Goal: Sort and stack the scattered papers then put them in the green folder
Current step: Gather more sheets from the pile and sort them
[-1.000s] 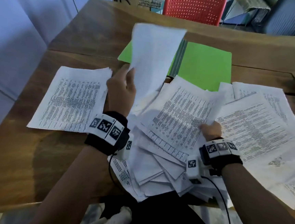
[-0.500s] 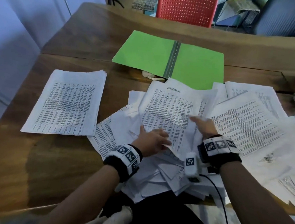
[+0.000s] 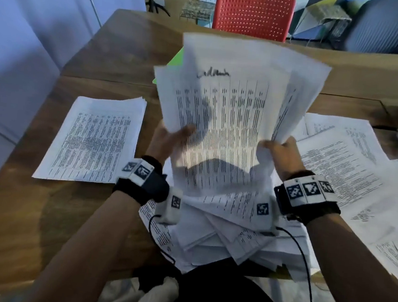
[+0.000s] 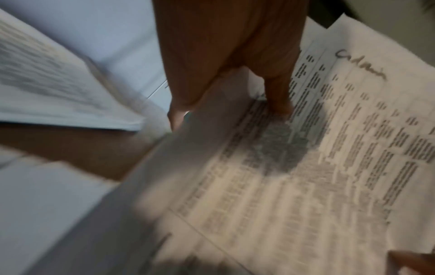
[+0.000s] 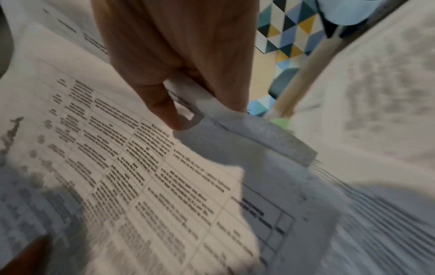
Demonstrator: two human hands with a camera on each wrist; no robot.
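Nearest the body, a loose heap of white printed paper sheets (image 3: 224,235) overhangs the near edge of the brown wooden table (image 3: 14,209), so any sweep toward the body risks spilling them. Above the heap, the left hand (image 3: 167,141) and the right hand (image 3: 282,153) hold a raised sheaf of white printed sheets with a handwritten heading (image 3: 229,119); each hand pinches a lower side edge, thumb on the printed face and fingers behind, as both wrist views confirm. The sheaf is judged light, thin and limp: it fans unevenly at the top and bows between the hands, so a hold at both side edges near the bottom, followed by tapping on the table, should square it. The sheets are probably slick against one another, so a slack pinch could let inner pages slide out. To the left lies a neat stack of white printed pages (image 3: 93,139), with bare wood around it for setting down. To the right, scattered white printed sheets (image 3: 350,173) crowd the surface. Behind the sheaf, only a sliver of the bright green card folder (image 3: 177,58) shows; beyond the far edge stands a red perforated plastic chair (image 3: 253,11).
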